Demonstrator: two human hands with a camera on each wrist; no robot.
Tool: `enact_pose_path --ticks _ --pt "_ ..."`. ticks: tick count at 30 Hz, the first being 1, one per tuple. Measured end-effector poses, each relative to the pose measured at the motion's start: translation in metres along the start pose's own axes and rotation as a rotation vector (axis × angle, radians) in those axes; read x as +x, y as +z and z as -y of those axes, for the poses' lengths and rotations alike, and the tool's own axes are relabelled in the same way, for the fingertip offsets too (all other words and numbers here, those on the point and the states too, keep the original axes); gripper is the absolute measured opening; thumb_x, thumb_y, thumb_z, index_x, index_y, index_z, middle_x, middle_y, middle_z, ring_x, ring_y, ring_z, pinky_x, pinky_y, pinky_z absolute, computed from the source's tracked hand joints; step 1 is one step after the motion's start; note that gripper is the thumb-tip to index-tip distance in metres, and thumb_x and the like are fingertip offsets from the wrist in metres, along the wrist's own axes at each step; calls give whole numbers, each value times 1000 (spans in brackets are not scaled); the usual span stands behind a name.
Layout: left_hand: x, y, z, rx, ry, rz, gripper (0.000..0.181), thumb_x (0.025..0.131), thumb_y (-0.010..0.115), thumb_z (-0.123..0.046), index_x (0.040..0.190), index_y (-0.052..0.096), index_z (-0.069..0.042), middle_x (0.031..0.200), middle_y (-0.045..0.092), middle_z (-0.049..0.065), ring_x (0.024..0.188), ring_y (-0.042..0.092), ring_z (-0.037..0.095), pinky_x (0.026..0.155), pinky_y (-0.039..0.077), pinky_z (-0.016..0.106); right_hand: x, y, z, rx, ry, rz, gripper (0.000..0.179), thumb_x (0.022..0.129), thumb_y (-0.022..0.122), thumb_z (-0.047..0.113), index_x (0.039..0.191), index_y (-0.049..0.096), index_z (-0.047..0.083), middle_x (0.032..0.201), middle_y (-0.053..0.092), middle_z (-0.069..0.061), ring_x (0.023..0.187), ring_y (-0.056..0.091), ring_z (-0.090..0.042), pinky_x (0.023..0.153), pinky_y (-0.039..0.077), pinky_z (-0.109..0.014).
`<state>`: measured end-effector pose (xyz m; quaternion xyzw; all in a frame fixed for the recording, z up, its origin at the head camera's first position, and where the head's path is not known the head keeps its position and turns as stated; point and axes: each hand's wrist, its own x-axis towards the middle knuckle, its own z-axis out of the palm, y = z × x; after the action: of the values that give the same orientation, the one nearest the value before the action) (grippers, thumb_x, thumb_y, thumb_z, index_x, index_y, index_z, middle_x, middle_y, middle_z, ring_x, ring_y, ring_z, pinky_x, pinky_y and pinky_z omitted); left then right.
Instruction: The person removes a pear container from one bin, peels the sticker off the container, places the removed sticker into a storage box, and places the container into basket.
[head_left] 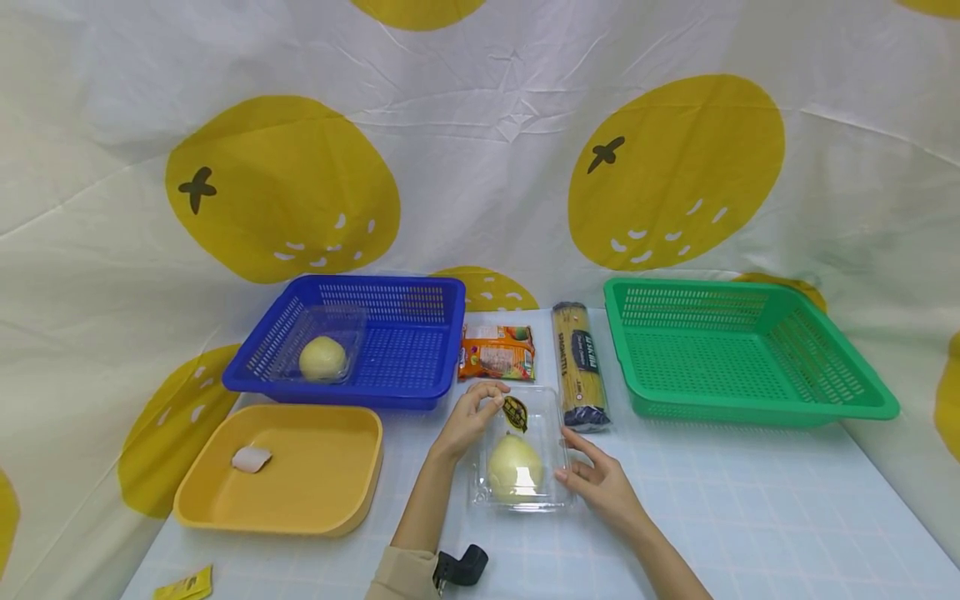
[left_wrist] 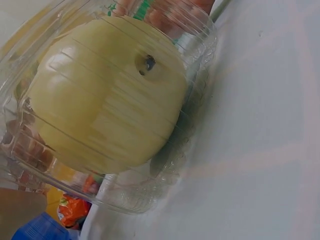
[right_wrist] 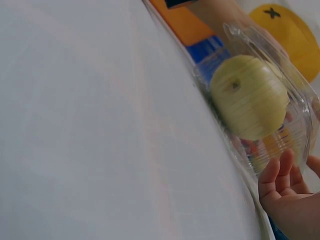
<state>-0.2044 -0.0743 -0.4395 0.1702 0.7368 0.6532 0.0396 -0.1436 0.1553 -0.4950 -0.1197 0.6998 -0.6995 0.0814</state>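
A clear plastic clamshell box (head_left: 542, 408) lies on the table in front of me, its lid over a pale yellow, pear-like fruit (head_left: 514, 471). A dark leaf-shaped sticker (head_left: 515, 413) shows near the box's far end. My left hand (head_left: 472, 417) grips the far left corner, with thumb and fingertips right beside the sticker. On the right side, my right hand (head_left: 603, 483) holds the rim between thumb and fingers. From the right wrist view, the fingers (right_wrist: 285, 172) curl at the box's edge. The fruit (left_wrist: 110, 95) fills much of the box in the left wrist view.
Behind the box lie an orange snack packet (head_left: 497, 354) and a spaghetti pack (head_left: 581, 362). A blue basket (head_left: 405, 392) with another boxed fruit (head_left: 322, 358) stands back left. A yellow tray (head_left: 322, 467) holds a pale scrap. The green basket (head_left: 697, 358) is at right; a yellow sachet (head_left: 184, 585) lies front left.
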Motion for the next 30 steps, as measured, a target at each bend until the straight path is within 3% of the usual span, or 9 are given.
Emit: enact_pose_path --ticks 5,14,18,23,30 --pt "0 -1 1 -50 -14 -37 14 95 46 2 86 50 12 119 53 28 124 38 41 109 20 56 0 0 -1 -3 11 -11 68 85 65 1 143 31 -4 134 37 -30 78 60 -8 67 52 -19" --pt "-1 -2 2 -53 -20 -38 15 95 46 -1 91 52 12 121 55 26 124 42 37 108 26 53 -1 2 3 3 18 -6 68 85 64 0 144 30 -3 136 35 -30 78 59 -7 67 51 -19" --pt "2 -3 14 -92 -32 -52 13 95 47 -1 91 52 11 121 56 24 122 43 34 104 31 45 -2 2 5 7 22 -9 68 85 64 -1 144 30 -3 136 35 -30 78 59 -7 66 51 -19" --pt "3 -5 31 -153 -4 -114 11 96 49 -5 90 52 3 124 57 21 124 45 31 107 31 44 -2 2 5 7 14 -2 68 85 64 0 144 30 -4 135 36 -31 77 59 -7 66 51 -19" --pt "-14 -11 25 -188 56 -131 16 96 51 -10 90 50 5 128 55 22 127 45 34 109 30 45 -1 1 3 -3 30 -19 68 84 65 1 143 32 -2 135 37 -29 77 59 -7 65 51 -19"
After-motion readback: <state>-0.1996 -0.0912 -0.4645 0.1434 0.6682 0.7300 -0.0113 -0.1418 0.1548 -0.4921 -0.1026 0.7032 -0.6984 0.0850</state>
